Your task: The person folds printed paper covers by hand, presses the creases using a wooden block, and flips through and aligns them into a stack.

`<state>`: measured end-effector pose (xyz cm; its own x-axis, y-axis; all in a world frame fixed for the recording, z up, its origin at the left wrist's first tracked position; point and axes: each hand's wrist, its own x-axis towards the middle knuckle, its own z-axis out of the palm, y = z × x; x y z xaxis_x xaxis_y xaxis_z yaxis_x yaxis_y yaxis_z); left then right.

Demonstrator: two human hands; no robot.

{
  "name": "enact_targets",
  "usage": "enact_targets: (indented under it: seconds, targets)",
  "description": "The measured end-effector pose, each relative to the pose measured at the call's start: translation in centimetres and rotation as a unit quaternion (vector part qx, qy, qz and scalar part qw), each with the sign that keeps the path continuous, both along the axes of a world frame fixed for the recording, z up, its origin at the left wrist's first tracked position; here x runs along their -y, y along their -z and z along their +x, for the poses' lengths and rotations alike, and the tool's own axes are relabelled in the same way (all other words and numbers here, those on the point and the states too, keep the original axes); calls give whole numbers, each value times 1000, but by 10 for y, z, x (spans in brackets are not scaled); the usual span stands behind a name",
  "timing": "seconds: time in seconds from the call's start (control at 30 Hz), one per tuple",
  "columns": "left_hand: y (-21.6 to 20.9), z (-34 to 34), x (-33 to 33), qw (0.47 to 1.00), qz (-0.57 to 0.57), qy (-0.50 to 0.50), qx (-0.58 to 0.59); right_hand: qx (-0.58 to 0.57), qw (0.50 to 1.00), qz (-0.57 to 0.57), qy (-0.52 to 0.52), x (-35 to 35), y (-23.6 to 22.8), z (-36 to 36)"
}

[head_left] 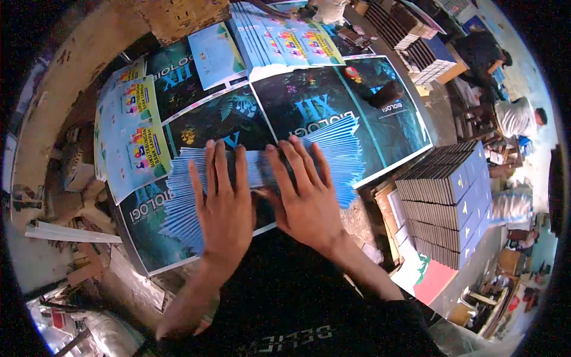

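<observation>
A row of thin light-blue booklets or folded sheets (344,156) lies fanned out across the table in front of me, spreading wider at both ends. My left hand (226,214) rests flat on its left half, fingers stretched toward the far side. My right hand (310,205) lies palm down on the right half, its fingers apart and its thumb turned inward. Neither hand grips anything. The middle of the row shows between my hands, slightly blurred. Beneath it are large dark teal printed cover sheets (386,134), partly hidden by the booklets.
A stack of light-blue printed sheets (291,44) lies at the table's far side, and more such sheets (128,125) on the left. A small dark object (389,94) sits at the right. Blue-covered books (437,202) stand piled beyond the right edge; people (514,118) work farther off.
</observation>
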<state>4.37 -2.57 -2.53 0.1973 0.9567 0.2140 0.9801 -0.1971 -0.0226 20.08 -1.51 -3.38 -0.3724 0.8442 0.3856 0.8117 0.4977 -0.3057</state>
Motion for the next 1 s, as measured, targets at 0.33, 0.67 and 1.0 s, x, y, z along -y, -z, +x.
enact_targets:
  seconds: [0.33, 0.67, 1.0]
  targets:
    - [11, -36, -12, 990, -3, 129, 48, -72, 985, 157, 22, -29, 21, -3]
    - [18, -49, -19, 979, 46, 193, 36, -55, 986, 158, -15, -31, 11, 3]
    - [11, -85, -19, 988, 101, 114, 29, 0, 984, 177, 32, -38, 9, 67]
